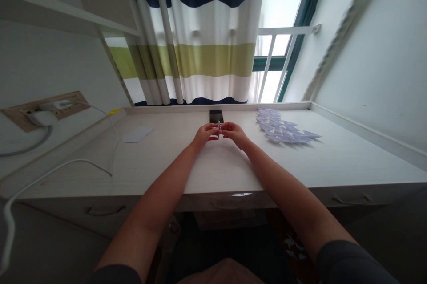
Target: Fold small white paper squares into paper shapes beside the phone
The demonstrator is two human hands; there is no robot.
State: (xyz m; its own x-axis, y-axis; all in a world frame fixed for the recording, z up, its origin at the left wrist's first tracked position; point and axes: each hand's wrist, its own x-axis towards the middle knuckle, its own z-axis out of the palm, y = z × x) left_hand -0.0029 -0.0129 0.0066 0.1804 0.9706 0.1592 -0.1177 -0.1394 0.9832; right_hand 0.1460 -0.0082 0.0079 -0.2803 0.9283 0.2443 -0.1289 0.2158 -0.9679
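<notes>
Both hands meet above the middle of the white desk [220,168]. Between them stands a small, thin piece of folded paper [219,130], seen nearly edge-on. My left hand [204,135] pinches it from the left, while my right hand [235,133] grips it from the right with fingers curled. Just behind the hands lies a black phone [215,115], its near end partly covered by them. Off to the right, many folded white paper pieces [282,128] with pointed tips lie in an overlapping cluster.
A flat stack of white paper [137,134] rests on the left of the desk. A white cable [83,160] runs over the desk's left side from chargers in the wall socket [50,108]. A raised edge borders the back, below a striped curtain [207,52].
</notes>
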